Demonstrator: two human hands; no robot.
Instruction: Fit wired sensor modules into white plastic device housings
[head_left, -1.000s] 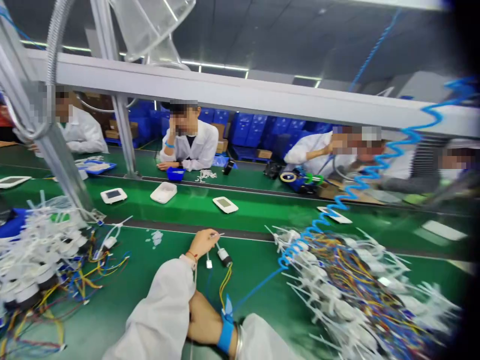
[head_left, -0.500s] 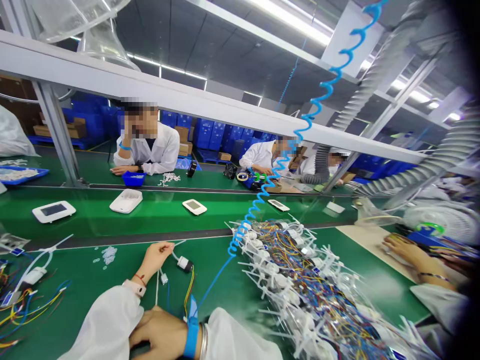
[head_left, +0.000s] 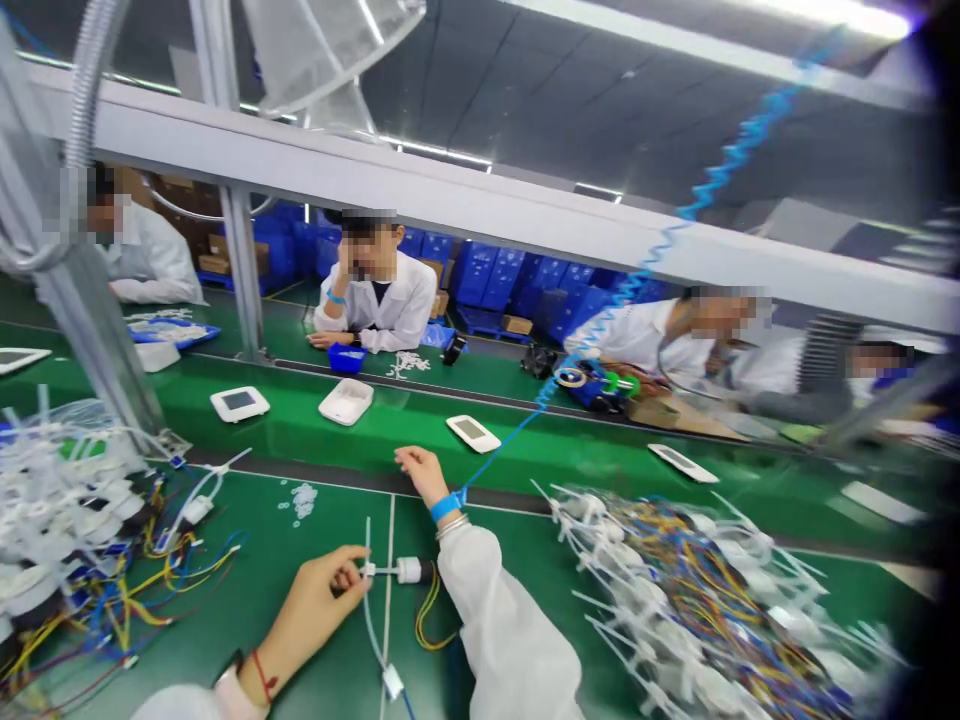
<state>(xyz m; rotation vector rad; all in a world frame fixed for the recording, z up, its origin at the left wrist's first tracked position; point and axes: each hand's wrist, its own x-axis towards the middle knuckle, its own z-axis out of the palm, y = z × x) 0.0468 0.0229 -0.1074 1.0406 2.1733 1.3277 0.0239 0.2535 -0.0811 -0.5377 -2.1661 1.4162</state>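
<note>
My left hand [head_left: 324, 592] is closed, pinching a translucent tube [head_left: 373, 625] at a small white T-shaped connector [head_left: 368, 570]. From that connector a short branch leads right to a small white and black pump [head_left: 409, 570] with yellow and dark wires. A white block [head_left: 392, 682] with a blue wire sits at the tube's lower end. My right hand [head_left: 422, 473] stretches forward over the table's far edge by the green conveyor, its fingers extended with nothing visible in them. A blue wristband [head_left: 448, 506] with a coiled cord circles its wrist.
Tubed, wired pump assemblies lie in piles at left [head_left: 67, 530] and right [head_left: 675, 590]. Small clear rings [head_left: 303, 502] rest on the table. White display units [head_left: 473, 433] and a white tray [head_left: 346, 402] stand on the conveyor [head_left: 405, 425]. Co-workers [head_left: 397, 290] sit beyond.
My right hand has gone from low over the table to stretched forward near the conveyor. The tube and pump remain with my left hand, which now grips at the connector. The view has swung left.
</note>
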